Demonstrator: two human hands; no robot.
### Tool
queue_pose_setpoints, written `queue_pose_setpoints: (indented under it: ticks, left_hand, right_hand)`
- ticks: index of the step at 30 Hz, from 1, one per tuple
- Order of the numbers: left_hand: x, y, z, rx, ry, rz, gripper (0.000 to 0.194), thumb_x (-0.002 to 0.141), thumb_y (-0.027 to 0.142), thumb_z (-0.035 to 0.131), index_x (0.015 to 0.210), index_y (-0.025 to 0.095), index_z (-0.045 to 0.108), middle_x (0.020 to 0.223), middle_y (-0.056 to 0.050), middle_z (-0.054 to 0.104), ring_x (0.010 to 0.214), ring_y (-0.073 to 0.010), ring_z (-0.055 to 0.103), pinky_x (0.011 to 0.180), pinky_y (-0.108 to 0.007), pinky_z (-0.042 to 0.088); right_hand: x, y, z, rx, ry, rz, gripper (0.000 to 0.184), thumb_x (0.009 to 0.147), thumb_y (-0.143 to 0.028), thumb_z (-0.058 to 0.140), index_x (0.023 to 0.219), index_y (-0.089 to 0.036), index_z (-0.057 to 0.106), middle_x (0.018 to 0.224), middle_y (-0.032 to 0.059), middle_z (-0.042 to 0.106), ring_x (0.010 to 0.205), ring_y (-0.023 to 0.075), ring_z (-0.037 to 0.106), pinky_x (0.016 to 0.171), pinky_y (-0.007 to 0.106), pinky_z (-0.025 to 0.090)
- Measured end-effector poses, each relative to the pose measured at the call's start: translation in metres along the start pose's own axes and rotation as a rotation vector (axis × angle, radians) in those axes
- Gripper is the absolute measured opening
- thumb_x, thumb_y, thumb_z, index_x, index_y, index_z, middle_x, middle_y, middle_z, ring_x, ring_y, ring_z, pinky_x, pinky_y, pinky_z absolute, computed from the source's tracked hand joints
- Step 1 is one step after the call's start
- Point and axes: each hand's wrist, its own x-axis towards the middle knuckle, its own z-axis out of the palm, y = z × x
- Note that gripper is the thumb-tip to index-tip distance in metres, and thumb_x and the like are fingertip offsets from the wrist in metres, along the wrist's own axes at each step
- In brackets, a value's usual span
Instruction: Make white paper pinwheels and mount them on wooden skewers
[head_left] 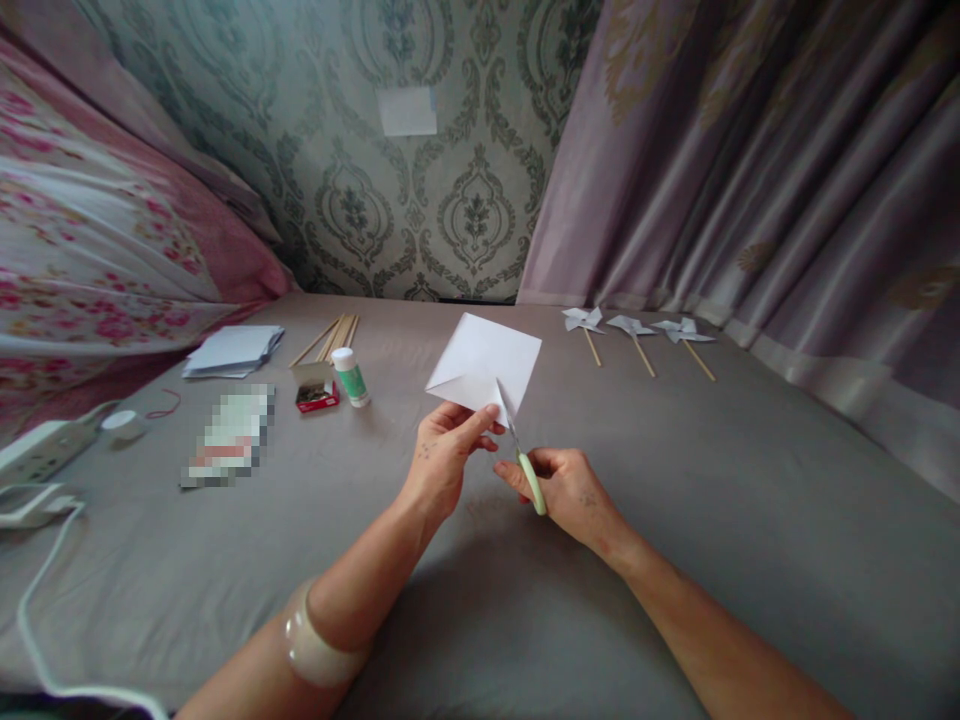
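A square sheet of white paper (491, 350) is pinched along its near edge by my left hand (450, 440), with the thumb on top. There is a slit in the sheet near its lower left corner side. My right hand (570, 490) grips a pair of scissors (531, 480) with pale green handles. Their blades lie at the paper, pointing up and left from its near corner toward the middle. Whether the blades are fully closed is hard to make out. Part of the near edge is hidden behind my left fingers.
Three paper pinwheels (631, 328) on sticks lie at the back right. Left of the paper are a glue stick (351, 377), a small red box (316, 395), wooden sticks (337, 338), a paper stack (232, 352) and a blurred-out phone-like object (232, 435). A power strip (45, 445) with a white cord is far left.
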Motion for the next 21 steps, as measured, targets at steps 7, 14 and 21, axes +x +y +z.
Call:
queue_pose_setpoints:
  ticks: [7, 14, 21]
  left_hand:
    - [0.006, 0.001, -0.007, 0.043, 0.040, 0.071, 0.020, 0.063, 0.030, 0.075, 0.062, 0.015, 0.061, 0.061, 0.002, 0.057, 0.059, -0.0079, 0.052, 0.055, -0.019, 0.041]
    - [0.013, 0.002, -0.011, 0.027, 0.108, 0.108, 0.013, 0.061, 0.027, 0.071, 0.069, 0.017, 0.066, 0.073, 0.000, 0.067, 0.069, -0.0096, 0.057, 0.068, -0.020, 0.043]
    - [0.010, -0.001, -0.007, 0.013, 0.032, -0.067, 0.018, 0.057, 0.025, 0.068, 0.072, 0.015, 0.065, 0.067, 0.000, 0.064, 0.058, -0.0109, 0.056, 0.063, -0.025, 0.049]
  right_hand:
    - [-0.001, 0.005, 0.002, -0.065, -0.098, -0.092, 0.035, 0.070, -0.045, 0.068, 0.060, -0.016, 0.052, 0.054, -0.0044, 0.046, 0.053, 0.0082, 0.038, 0.048, 0.021, 0.031]
    - [0.003, -0.008, -0.006, 0.137, 0.265, -0.135, 0.036, 0.072, -0.053, 0.062, 0.066, -0.019, 0.048, 0.052, -0.0056, 0.043, 0.048, 0.0087, 0.039, 0.045, 0.022, 0.032]
    - [0.014, -0.011, -0.029, 0.209, 0.438, -0.118, 0.045, 0.066, -0.062, 0.063, 0.071, -0.018, 0.055, 0.055, -0.0034, 0.048, 0.052, 0.0105, 0.043, 0.048, 0.024, 0.036]
